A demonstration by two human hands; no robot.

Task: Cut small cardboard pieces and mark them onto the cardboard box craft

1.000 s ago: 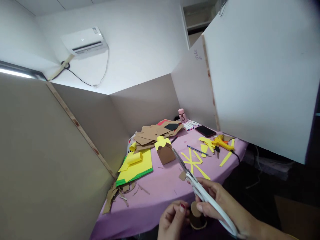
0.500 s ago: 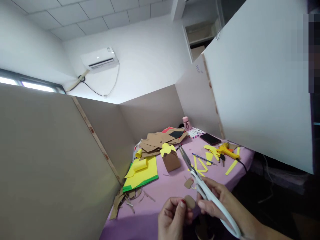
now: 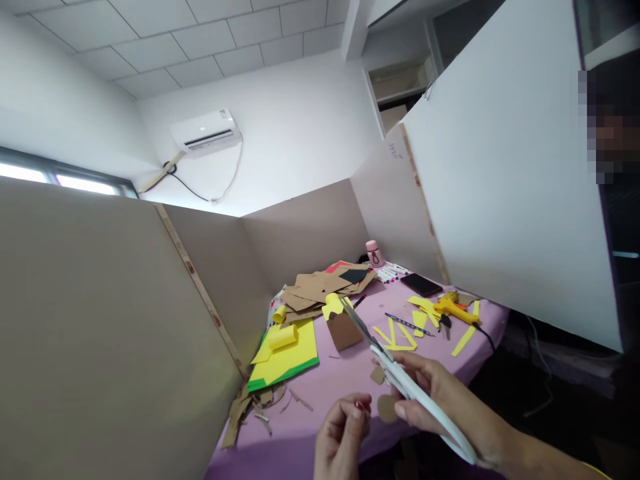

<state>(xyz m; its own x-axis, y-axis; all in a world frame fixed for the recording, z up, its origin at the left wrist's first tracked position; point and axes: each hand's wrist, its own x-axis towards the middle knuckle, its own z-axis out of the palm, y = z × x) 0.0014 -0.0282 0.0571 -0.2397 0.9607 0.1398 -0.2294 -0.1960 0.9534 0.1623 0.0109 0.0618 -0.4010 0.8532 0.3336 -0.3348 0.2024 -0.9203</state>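
Yellow sheets (image 3: 287,348) lie along the left side of the purple table (image 3: 327,387). Above its near edge, the left hand (image 3: 343,437) is pinched shut beside a brown card disc (image 3: 386,408), grip unclear. Further right over that edge, the right hand (image 3: 447,403) clasps closed white scissors (image 3: 406,387).

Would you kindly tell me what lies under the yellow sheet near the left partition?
Under the yellow sheet, a green sheet shows along the near edge; anything else is covered.
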